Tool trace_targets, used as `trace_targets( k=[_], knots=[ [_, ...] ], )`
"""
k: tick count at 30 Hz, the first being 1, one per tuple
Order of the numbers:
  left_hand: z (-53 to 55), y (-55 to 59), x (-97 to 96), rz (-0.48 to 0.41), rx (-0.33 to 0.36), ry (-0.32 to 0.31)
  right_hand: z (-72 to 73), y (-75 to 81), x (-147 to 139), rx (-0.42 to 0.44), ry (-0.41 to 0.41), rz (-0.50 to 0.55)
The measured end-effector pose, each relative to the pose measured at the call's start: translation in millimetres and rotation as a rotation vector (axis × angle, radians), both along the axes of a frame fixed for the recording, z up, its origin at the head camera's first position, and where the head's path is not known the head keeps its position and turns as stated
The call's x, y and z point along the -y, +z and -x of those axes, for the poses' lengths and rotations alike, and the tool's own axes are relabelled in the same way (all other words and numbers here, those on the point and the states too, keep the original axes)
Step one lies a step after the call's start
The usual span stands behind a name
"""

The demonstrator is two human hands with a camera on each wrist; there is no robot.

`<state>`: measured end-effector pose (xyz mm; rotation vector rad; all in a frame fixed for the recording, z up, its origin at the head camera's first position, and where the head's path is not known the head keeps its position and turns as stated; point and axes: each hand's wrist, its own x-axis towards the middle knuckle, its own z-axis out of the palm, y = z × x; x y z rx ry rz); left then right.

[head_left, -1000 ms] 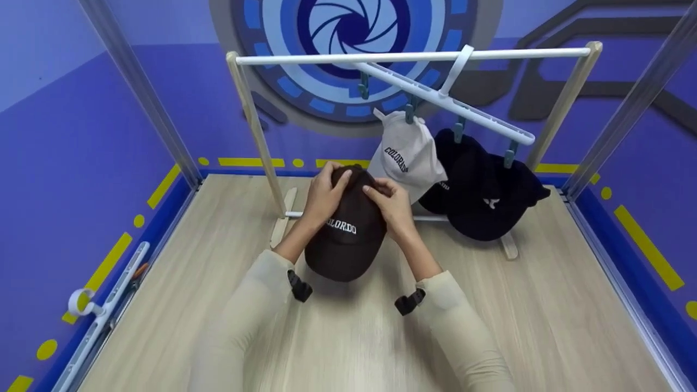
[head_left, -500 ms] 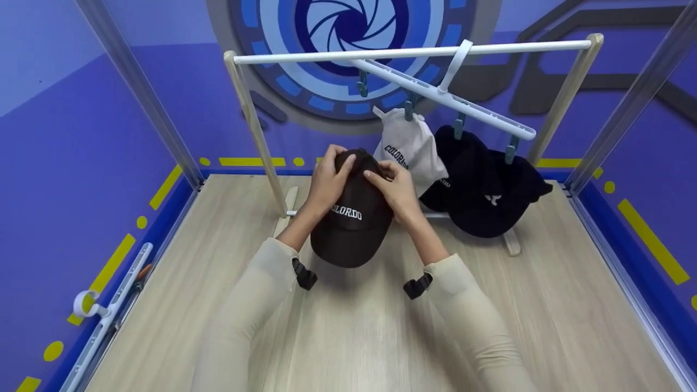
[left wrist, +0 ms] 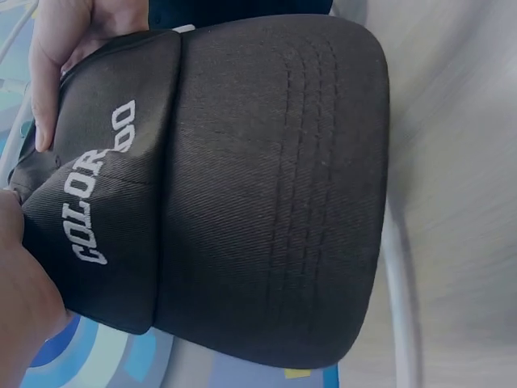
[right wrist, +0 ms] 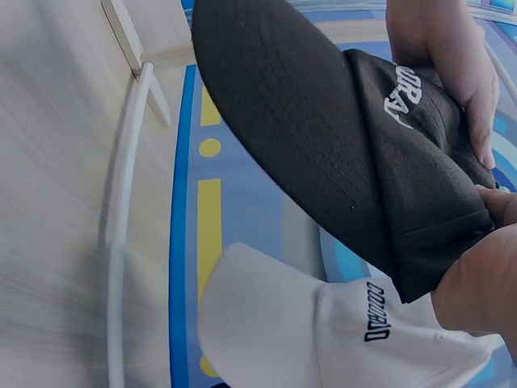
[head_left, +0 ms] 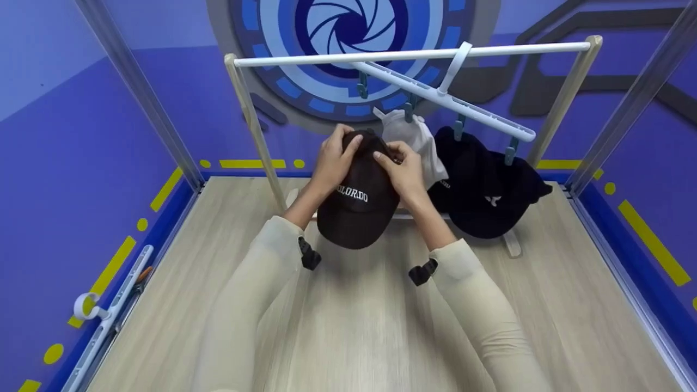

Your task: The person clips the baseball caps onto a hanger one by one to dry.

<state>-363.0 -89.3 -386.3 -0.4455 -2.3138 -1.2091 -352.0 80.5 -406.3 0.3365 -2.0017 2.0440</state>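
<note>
Both hands hold a dark brown baseball cap (head_left: pixel 356 218) by its crown, brim down toward me and above the table. My left hand (head_left: pixel 332 163) grips the left side, thumb on the front of the crown. Opposite it, my right hand (head_left: pixel 407 173) pinches the right side. The white lettering is broken by a crease in the cloth, as the left wrist view shows. Behind the right hand hangs a white cap (head_left: pixel 416 139), clipped to a white hanger (head_left: pixel 430 93). The hanger's far-left clip (head_left: pixel 363 85) carries nothing.
The hanger hooks over the white rail (head_left: pixel 326 59) of a wooden-legged rack. Two black caps (head_left: pixel 487 201) hang on its right side, overlapping. Another white hanger (head_left: pixel 106 321) lies along the left edge of the table (head_left: pixel 348 326). Purple walls enclose the back and sides.
Both hands have lifted the brown cap up and slightly right, toward the hanger. It now covers more of the white cap in the head view. The grip looks the same.
</note>
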Motion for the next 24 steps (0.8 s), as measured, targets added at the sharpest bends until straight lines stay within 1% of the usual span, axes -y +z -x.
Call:
trace_targets(
  k=[3,6,9,13,15,17,20,24],
  knots=[
    [6.9,6.6,-2.5,-0.012,0.021,-0.025,5.1,4.9,-2.4,-0.007,-0.026,-0.005],
    [14.1,13.1,-4.4,-0.042,0.058,-0.059,8.9,8.9,-4.9,0.0,-0.044,-0.005],
    [23.4,21.0,-5.2,-0.11,0.11,-0.087,11.6,11.8,-6.5,-0.009,-0.055,0.002],
    [40.2,33.9,-9.0,-0.254,0.16,-0.112,13.2,11.6,-10.3,-0.025,-0.068,0.011],
    [48.7,41.7,-11.1,-0.3,0.181,-0.128,13.9,10.8,-12.1,-0.027,-0.078,0.006],
    [54.6,48.6,-13.8,-0.326,0.2,-0.143,14.6,9.1,-14.5,-0.022,-0.088,-0.011],
    [58.1,54.7,-18.0,-0.36,0.212,-0.149,14.3,6.9,-19.4,-0.02,-0.092,-0.053],
    [56.9,55.7,-23.0,-0.42,0.179,-0.149,13.1,5.8,-28.4,-0.036,-0.105,-0.101]
  ],
)
